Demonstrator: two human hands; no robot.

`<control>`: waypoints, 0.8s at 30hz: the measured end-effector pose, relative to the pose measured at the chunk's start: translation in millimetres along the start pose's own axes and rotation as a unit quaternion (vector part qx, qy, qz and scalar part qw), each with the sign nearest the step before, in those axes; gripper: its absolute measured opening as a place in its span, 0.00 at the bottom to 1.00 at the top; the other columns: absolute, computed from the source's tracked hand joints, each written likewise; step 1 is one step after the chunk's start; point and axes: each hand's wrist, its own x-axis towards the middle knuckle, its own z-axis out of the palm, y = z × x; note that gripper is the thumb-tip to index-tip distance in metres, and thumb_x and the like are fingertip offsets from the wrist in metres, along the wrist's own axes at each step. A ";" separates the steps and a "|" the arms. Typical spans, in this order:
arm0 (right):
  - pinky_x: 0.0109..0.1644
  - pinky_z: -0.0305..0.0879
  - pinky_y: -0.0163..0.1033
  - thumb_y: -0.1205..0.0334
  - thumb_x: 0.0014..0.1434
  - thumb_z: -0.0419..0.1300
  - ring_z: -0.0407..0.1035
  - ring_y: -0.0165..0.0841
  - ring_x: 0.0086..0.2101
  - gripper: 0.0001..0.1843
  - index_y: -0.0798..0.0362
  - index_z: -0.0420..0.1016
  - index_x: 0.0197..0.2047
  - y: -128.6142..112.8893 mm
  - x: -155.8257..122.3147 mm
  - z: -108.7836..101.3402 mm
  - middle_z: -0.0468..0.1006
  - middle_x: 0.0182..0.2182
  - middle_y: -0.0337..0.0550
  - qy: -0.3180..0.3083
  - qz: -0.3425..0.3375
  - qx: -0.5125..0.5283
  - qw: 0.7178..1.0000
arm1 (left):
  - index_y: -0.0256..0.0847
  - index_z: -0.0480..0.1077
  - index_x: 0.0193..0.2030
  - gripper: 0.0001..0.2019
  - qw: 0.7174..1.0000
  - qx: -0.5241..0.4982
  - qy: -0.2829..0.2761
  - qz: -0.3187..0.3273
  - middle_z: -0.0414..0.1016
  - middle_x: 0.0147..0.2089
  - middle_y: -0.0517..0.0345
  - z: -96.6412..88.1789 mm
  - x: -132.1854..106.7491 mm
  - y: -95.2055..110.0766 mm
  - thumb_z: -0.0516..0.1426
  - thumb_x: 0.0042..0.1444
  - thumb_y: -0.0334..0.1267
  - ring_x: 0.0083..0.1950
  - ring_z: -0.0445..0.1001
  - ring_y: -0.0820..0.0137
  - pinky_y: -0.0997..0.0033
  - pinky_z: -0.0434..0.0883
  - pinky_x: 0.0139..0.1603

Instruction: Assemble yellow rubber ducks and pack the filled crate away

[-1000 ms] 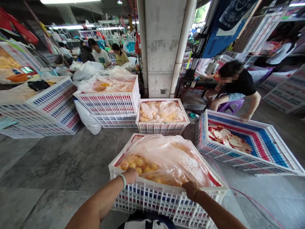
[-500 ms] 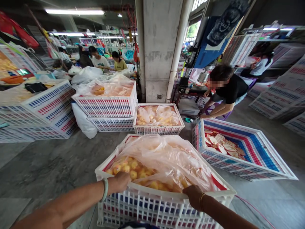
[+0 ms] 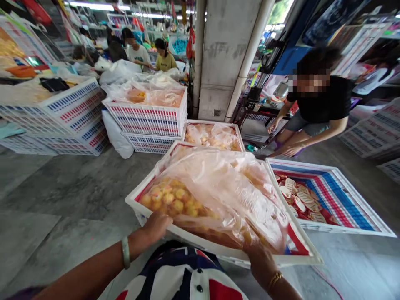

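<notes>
A white plastic crate [image 3: 215, 249] is right in front of my body, its near rim between my two hands. My left hand [image 3: 158, 226] is closed around that rim on the left, with a pale bangle on the wrist. Farther right, my right hand [image 3: 258, 259] grips the same rim, its fingers partly hidden under plastic film. Inside the crate lie many small round yellow items [image 3: 175, 198]. Clear plastic sheeting [image 3: 215, 179] covers most of them.
Beyond stands a smaller filled crate [image 3: 212, 135] by a concrete pillar [image 3: 231, 54]. Stacked crates [image 3: 146, 118] are at the left. An open crate [image 3: 336, 187] with flat pieces sits at the right, where a person in black [image 3: 328, 96] bends over. A cord [image 3: 328, 281] crosses the floor.
The near crate's front side has dropped from view and my shirt now shows against its rim. Its far edge overlaps the smaller crate more. The person in black has leaned closer to the open crate.
</notes>
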 end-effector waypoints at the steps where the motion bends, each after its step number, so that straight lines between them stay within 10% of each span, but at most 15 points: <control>1: 0.54 0.69 0.45 0.84 0.46 0.50 0.74 0.43 0.51 0.36 0.49 0.79 0.53 -0.2 -7.2 4.5 0.82 0.48 0.50 0.008 -0.006 -0.018 1.000 | 0.37 0.76 0.36 0.13 1.000 -0.006 0.005 0.001 0.80 0.42 0.45 2.6 -6.6 1.5 0.50 0.58 0.29 0.45 0.76 0.56 0.59 0.67 0.47; 7: 0.62 0.62 0.49 0.84 0.44 0.49 0.75 0.42 0.49 0.33 0.53 0.80 0.48 2.7 2.2 6.2 0.83 0.44 0.49 -0.021 -0.002 -0.015 1.000 | 0.35 0.77 0.37 0.15 0.997 -0.015 0.071 0.013 0.79 0.41 0.44 15.3 -0.6 -2.7 0.48 0.56 0.26 0.46 0.75 0.56 0.58 0.67 0.49; 24: 0.52 0.70 0.39 0.80 0.50 0.50 0.78 0.40 0.46 0.28 0.51 0.81 0.47 73.2 177.3 -31.2 0.84 0.43 0.47 0.001 0.015 -0.078 0.997 | 0.36 0.76 0.35 0.10 0.986 -0.060 0.154 0.025 0.79 0.38 0.45 4.9 162.1 -45.3 0.53 0.57 0.36 0.42 0.75 0.56 0.60 0.67 0.43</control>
